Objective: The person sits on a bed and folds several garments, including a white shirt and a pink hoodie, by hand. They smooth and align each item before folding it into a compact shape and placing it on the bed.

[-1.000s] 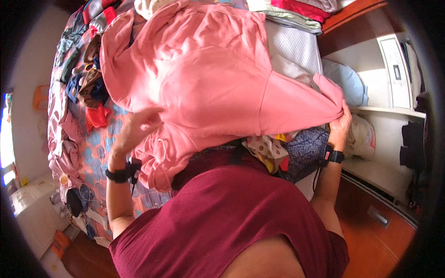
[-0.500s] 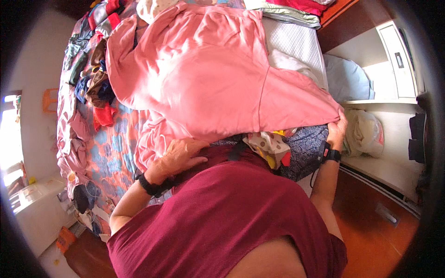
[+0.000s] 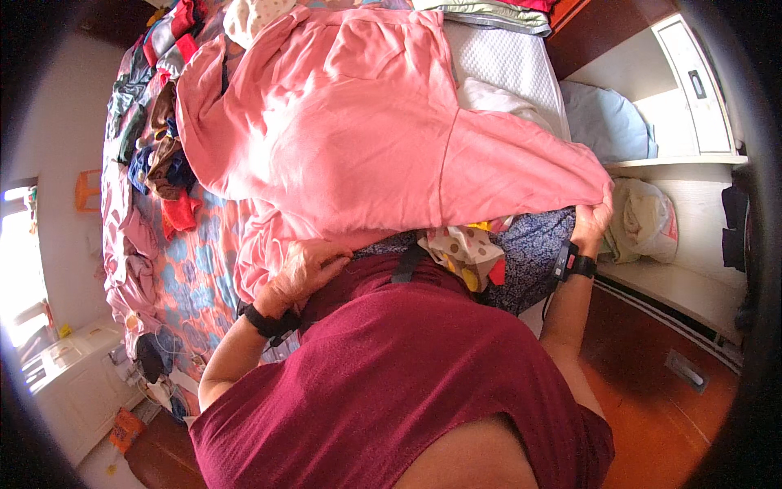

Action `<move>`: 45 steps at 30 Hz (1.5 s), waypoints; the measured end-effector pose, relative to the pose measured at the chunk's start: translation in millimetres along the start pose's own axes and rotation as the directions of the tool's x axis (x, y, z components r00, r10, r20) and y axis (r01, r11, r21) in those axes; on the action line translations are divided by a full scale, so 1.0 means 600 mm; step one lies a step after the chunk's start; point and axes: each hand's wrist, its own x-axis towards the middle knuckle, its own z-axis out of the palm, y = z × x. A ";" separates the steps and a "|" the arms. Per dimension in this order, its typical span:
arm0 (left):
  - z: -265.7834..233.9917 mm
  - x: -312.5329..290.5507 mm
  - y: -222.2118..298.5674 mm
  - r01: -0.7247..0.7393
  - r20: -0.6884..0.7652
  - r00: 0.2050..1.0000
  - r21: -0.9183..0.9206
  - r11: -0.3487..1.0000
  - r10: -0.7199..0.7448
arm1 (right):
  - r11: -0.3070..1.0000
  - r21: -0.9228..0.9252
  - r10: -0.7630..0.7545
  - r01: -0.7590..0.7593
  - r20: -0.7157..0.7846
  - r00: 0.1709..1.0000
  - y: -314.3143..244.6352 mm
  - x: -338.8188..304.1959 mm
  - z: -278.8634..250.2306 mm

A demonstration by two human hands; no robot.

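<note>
A pink sweatshirt [image 3: 358,155] is spread over the bed, its hem toward the far side and one sleeve reaching right. At the end of that sleeve, my right hand [image 3: 595,222] is closed on the cuff. My left hand [image 3: 303,270] rests at the near edge of the sweatshirt, by bunched pink cloth, its fingers loosely bent and slightly apart. Between my hands, against my maroon top, lie a dotted cloth [image 3: 462,251] with yellow and red parts and a dark blue patterned cloth [image 3: 529,253].
Small clothes [image 3: 167,159] are heaped along the bed's left side on a floral sheet [image 3: 204,265]. Folded fabrics [image 3: 493,16] sit on a white quilted surface [image 3: 509,65] at the far right. An open cupboard [image 3: 676,281] with a bag [image 3: 648,220] stands close by my right hand.
My right hand has drawn the cuff slightly right and up, pulling the sleeve longer. The fingers of my left hand have come closer together. The whole view has shifted a little.
</note>
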 end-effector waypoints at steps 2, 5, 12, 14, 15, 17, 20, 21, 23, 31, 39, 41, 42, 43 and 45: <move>-0.001 0.002 0.002 0.002 -0.014 1.000 -0.014 1.000 -0.002 | 1.000 0.007 0.018 -0.018 0.027 0.999 -0.001 0.005 -0.006; -0.001 0.004 0.007 -0.005 -0.025 1.000 0.004 1.000 0.005 | 0.999 0.029 0.037 -0.038 0.046 0.998 0.001 0.015 -0.015; 0.002 0.009 0.014 0.054 -0.044 0.998 -0.015 0.998 -0.054 | 0.993 0.115 0.031 -0.028 -0.021 0.999 0.001 0.007 -0.003; 0.001 0.012 0.014 0.049 -0.048 0.998 0.029 0.998 -0.048 | 0.993 0.118 0.023 -0.025 0.022 1.000 0.000 -0.001 0.005; 0.000 0.013 0.013 0.047 -0.040 0.998 0.012 0.999 -0.047 | 0.991 0.123 0.038 -0.043 0.045 0.998 -0.001 -0.005 0.006; -0.001 0.014 0.012 0.120 -0.001 0.993 0.019 0.993 -0.120 | 0.986 0.152 0.057 -0.070 0.086 0.995 -0.002 -0.007 0.006; 0.000 0.014 0.011 0.050 -0.041 0.998 0.025 0.998 -0.049 | 0.976 0.211 0.025 -0.052 0.125 0.992 -0.004 -0.001 -0.003; 0.000 0.013 0.011 0.066 -0.036 0.997 0.015 0.998 -0.065 | 0.975 0.220 -0.015 -0.014 0.130 0.991 -0.003 0.003 -0.008; 0.002 0.014 0.008 0.089 -0.035 0.995 -0.002 0.996 -0.089 | 0.963 0.268 -0.044 0.004 0.145 0.988 -0.005 0.011 -0.017; 0.003 0.017 0.001 0.081 -0.027 0.996 0.006 0.997 -0.081 | 0.949 0.310 0.016 -0.055 0.127 0.992 -0.009 0.014 -0.029; 0.000 0.016 0.008 0.088 -0.015 0.996 -0.010 0.996 -0.089 | 0.929 0.361 0.010 -0.079 0.188 0.982 -0.007 0.026 -0.031; -0.001 0.016 0.006 0.095 -0.013 0.995 -0.054 0.994 -0.096 | 0.927 0.369 -0.020 -0.066 0.226 0.974 -0.005 0.018 -0.020; -0.001 0.017 0.005 0.079 -0.014 0.997 -0.049 0.996 -0.080 | 0.955 0.296 -0.091 0.005 0.277 0.957 -0.007 0.013 -0.011; -0.001 0.017 0.004 0.063 -0.015 0.998 -0.045 0.997 -0.064 | 0.952 0.305 -0.085 -0.018 0.321 0.943 -0.006 0.006 -0.002; -0.001 0.018 0.002 0.014 -0.019 1.000 -0.007 1.000 -0.015 | 0.947 0.317 -0.080 -0.056 0.400 0.913 -0.005 -0.006 0.014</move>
